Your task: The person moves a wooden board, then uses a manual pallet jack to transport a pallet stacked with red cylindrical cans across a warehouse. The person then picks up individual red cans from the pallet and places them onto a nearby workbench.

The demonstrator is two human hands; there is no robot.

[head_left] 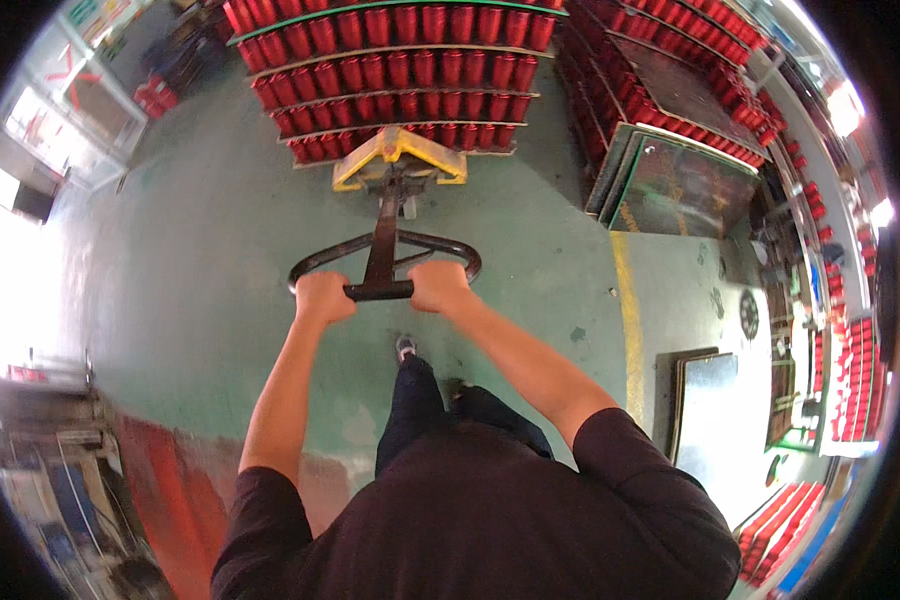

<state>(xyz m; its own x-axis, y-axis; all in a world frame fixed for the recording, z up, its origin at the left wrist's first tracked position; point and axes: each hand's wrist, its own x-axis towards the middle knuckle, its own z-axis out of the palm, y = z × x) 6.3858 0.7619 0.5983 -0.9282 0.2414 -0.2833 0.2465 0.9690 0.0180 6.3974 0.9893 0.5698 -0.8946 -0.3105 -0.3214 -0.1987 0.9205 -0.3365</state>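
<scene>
Both my arms reach forward to the black loop handle (383,262) of a pallet jack. My left hand (322,298) is wrapped round the left side of the handle's near bar, and my right hand (438,286) grips its right side. From the handle a dark shaft runs forward to the jack's yellow body (395,150). Just beyond it rises a load of shiny red cylinders (395,72), standing in rows on several stacked boards. The jack's forks are hidden beneath that load.
More red cylinders (610,100) stand in tiers at the far right, with dark panels (685,185) leaning before them. A yellow line (628,320) runs along the green floor (200,300) on the right. Racks line the right wall; cluttered equipment (75,490) stands at the near left.
</scene>
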